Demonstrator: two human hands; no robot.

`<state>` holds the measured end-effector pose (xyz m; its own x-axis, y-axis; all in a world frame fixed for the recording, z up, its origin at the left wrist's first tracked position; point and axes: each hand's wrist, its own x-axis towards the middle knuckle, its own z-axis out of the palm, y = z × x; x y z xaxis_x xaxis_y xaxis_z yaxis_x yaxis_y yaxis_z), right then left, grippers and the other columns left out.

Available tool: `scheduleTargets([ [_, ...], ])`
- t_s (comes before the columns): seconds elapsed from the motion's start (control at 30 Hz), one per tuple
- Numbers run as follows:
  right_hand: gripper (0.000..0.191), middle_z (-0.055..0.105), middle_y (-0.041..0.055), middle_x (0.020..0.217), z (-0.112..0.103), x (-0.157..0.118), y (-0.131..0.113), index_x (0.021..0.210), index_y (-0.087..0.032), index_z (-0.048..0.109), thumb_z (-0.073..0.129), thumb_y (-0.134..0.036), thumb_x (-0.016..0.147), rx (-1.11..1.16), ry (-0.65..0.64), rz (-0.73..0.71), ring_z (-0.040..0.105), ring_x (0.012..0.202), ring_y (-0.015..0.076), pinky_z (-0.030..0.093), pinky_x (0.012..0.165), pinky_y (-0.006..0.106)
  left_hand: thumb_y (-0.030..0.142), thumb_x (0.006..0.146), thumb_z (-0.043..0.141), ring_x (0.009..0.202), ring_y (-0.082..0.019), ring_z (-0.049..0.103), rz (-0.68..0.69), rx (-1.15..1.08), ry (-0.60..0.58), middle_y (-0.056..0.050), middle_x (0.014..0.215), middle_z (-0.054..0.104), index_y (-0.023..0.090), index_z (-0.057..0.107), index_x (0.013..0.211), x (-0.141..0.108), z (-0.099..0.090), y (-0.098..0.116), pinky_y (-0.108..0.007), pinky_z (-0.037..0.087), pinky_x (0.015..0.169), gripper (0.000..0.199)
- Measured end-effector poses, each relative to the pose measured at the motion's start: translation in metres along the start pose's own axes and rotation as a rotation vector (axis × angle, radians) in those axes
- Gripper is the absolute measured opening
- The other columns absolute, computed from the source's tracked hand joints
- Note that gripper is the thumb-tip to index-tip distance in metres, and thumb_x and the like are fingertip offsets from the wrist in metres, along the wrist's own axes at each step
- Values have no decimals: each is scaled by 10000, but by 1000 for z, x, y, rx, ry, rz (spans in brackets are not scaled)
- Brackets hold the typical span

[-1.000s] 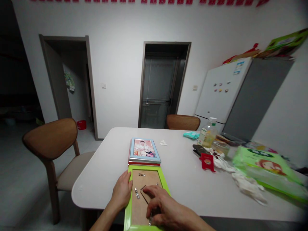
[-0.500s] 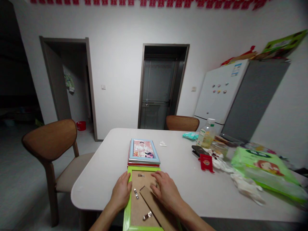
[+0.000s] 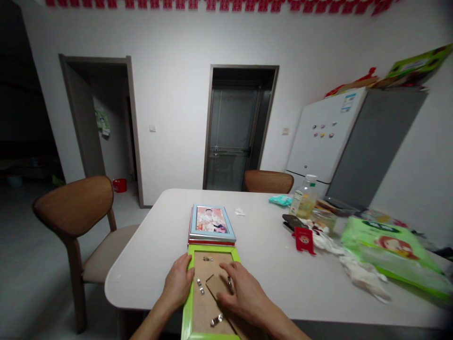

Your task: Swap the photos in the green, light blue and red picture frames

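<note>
A green picture frame (image 3: 188,298) lies back side up at the table's near edge, partly past it. Its brown backing board (image 3: 203,309) carries several small metal clips (image 3: 200,286) and a slanted brown stand leg (image 3: 213,286). My left hand (image 3: 179,279) is closed around the frame's left side, thumb on the rim. Over the right half hovers my right hand (image 3: 247,290), thumb and forefinger spread around a clip on the right side; contact is hard to make out. Beyond the green frame sits a light blue photo frame (image 3: 230,230), stacked on a red-edged one.
On the white table (image 3: 148,255) to the right are an oil bottle (image 3: 303,197), a glass jar (image 3: 323,221), a dark phone (image 3: 293,221), a red card (image 3: 304,240), crumpled tissues and a green tissue pack (image 3: 389,245). A wooden chair (image 3: 79,208) stands left.
My right hand's thumb and forefinger have spread wider and the hand has shifted slightly down, exposing the right-side clip. My left hand stays on the frame.
</note>
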<state>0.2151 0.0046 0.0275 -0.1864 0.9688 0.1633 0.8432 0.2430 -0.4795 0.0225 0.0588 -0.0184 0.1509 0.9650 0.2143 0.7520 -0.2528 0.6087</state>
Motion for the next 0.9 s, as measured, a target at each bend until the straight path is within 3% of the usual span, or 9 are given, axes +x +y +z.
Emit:
scheduleTargets([
  [0.1, 505, 500, 70, 989, 1, -4, -3, 1074, -197, 519, 556, -276, 576, 4, -67, -18, 493, 893, 185, 364, 791, 250, 248, 734, 374, 1130, -175, 394, -9, -3, 9, -99, 1223, 469, 91, 462, 1145, -1, 1, -1, -254, 244, 964, 449],
  [0.27, 536, 471, 81, 1021, 3, -6, -5, 1113, -173, 476, 526, -228, 583, 32, -36, 3, 493, 883, 171, 359, 802, 247, 247, 736, 376, 1110, -172, 415, -15, -18, 23, -80, 1198, 495, 124, 480, 1127, -3, 0, 0, -256, 261, 953, 423],
  [0.47, 270, 525, 70, 863, 4, -10, -13, 842, -184, 558, 498, -214, 580, -76, -86, -20, 498, 783, 183, 379, 680, 255, 248, 732, 392, 1111, -179, 415, -21, -49, 36, -86, 1189, 500, 123, 482, 1125, -3, 0, 1, -257, 261, 952, 422],
  [0.7, 319, 549, 59, 860, 0, -6, -9, 862, -185, 562, 470, -148, 559, 45, -45, 2, 509, 787, 168, 381, 700, 243, 267, 711, 432, 1146, -198, 383, -27, -127, 51, -117, 1244, 441, 104, 488, 1107, -12, -8, 0, -294, 253, 973, 431],
  [0.8, 308, 568, 47, 889, -7, 0, -7, 875, -191, 566, 475, -162, 582, 107, -7, -11, 509, 823, 166, 379, 737, 249, 306, 712, 453, 1167, -205, 355, -18, -252, 58, -116, 1270, 409, 107, 455, 1132, -21, -19, 6, -312, 246, 982, 465],
  [0.9, 303, 566, 48, 900, -13, 5, -15, 895, -184, 568, 489, -181, 602, 141, 36, -39, 505, 835, 167, 381, 752, 257, 390, 728, 450, 1054, -219, 479, -14, -535, -30, -105, 1152, 531, 124, 484, 1090, -27, -30, 20, -316, 373, 887, 450],
])
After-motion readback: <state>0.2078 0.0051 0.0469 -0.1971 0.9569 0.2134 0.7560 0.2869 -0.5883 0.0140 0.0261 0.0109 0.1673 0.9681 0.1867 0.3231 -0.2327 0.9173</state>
